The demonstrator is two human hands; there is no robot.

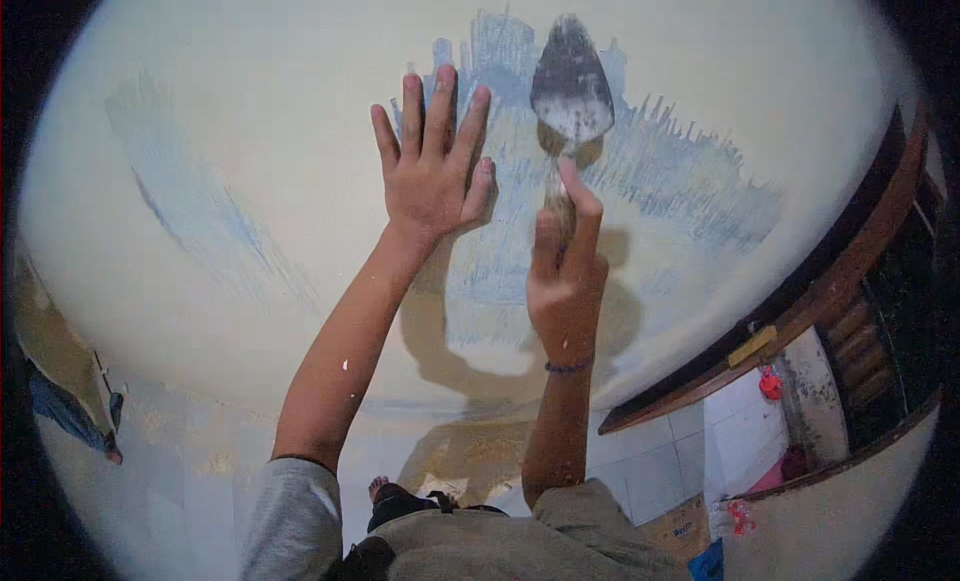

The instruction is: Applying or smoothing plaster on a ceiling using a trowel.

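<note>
Before me rises a cream-painted wall [300, 101] with a large scraped patch [500, 261], where bluish-grey shows under the paint. My left hand [432, 186] lies flat on the wall at the left of this patch, fingers spread, holding nothing. In my right hand [566, 291] is a trowel [572, 86] with a pointed, leaf-shaped metal blade. My fingers wrap its handle, with the index finger stretched up toward the blade. The blade points upward over the top of the scraped patch; whether its edge touches the wall I cannot tell.
A second, narrower scraped streak [195, 201] runs down the wall at the left. On the right a dark wooden door frame [780, 331] borders a doorway. Tiled floor [655, 461] lies below. Part of another person's leg [70, 416] shows at the far left.
</note>
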